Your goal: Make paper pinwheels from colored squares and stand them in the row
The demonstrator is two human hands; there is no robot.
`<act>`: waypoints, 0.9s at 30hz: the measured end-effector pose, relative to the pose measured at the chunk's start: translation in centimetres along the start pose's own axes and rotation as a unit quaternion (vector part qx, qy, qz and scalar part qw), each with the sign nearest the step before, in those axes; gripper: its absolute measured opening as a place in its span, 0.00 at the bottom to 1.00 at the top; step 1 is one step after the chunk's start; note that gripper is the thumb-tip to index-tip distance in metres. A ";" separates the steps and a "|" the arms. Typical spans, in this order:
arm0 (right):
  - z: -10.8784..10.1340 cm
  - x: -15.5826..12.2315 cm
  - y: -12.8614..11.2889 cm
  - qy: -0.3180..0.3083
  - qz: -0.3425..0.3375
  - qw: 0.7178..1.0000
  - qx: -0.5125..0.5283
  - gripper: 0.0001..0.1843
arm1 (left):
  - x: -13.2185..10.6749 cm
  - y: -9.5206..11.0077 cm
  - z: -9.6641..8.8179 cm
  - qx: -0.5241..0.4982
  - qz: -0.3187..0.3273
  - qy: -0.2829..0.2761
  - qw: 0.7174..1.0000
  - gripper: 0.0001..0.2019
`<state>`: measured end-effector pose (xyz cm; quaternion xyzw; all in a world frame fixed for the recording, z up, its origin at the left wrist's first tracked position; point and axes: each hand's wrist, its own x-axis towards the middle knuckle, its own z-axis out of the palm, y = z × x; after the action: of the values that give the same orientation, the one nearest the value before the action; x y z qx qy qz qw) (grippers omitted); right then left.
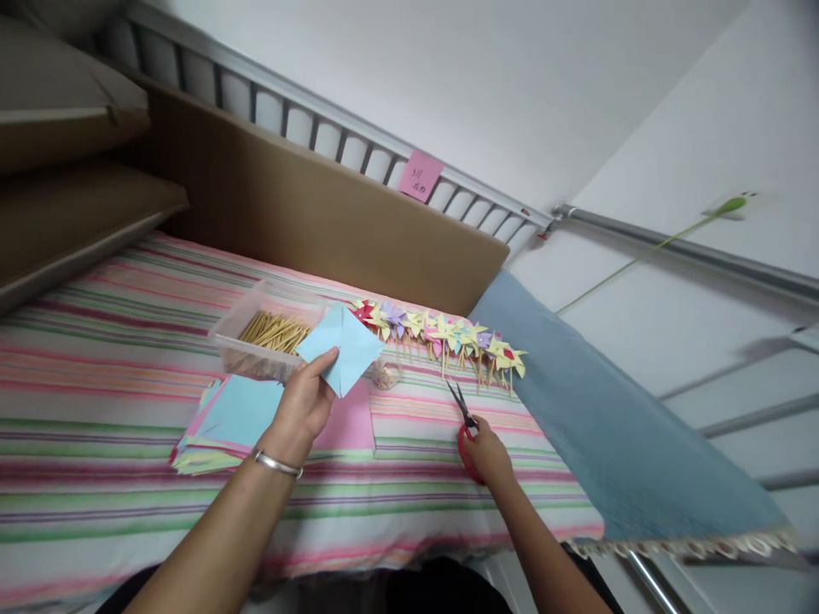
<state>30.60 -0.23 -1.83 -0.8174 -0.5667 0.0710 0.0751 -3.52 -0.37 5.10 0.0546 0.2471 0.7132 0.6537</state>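
My left hand (305,402) pinches a folded light-blue paper square (340,345) and holds it up above the striped cloth (115,358). A silver bangle sits on that wrist. My right hand (487,452) grips red-handled scissors (463,418), blades slightly apart and pointing away from me, low over the cloth. Just under my left hand lies a stack of coloured paper sheets (223,422), blue on top, with a pink sheet (349,422) beside it.
A clear plastic box of wooden sticks (269,334) stands behind the paper. A row of several paper pinwheels (448,337) lies along the far edge. A blue cloth (607,435) covers the right side. A brown board (307,213) and railing stand behind.
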 end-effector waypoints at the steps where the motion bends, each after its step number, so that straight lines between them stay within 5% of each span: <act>1: 0.2 0.4 -0.1 0.004 -0.002 1.000 0.002 0.28 | -0.1 0.0 0.0 0.002 -0.002 -0.007 1.000 0.16; 5: -0.2 0.8 -2.0 0.003 -0.024 0.999 0.025 0.24 | -0.1 0.1 0.1 0.038 0.011 -0.041 0.998 0.17; 10: -3.0 -1.5 -8.6 0.024 -0.144 0.978 0.152 0.24 | 0.1 0.8 -0.3 0.224 0.090 -0.067 0.968 0.09; 13: -4.8 -3.4 -13.0 0.009 -0.228 0.874 0.429 0.27 | 0.1 1.4 -0.4 0.374 0.138 -0.094 0.912 0.09; 16: -5.4 -4.8 -15.7 0.003 -0.269 0.809 0.522 0.28 | 0.0 1.7 -0.4 0.452 0.174 -0.129 0.865 0.06; 27: -2.8 -4.6 -16.9 0.044 -0.387 0.755 0.528 0.04 | 1.8 -1.0 -1.3 0.527 0.223 -0.215 0.792 0.03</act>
<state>14.08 1.19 4.51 -0.3612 -0.7032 0.2873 0.5409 -3.36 1.04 3.03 0.5962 0.4183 0.5683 0.3829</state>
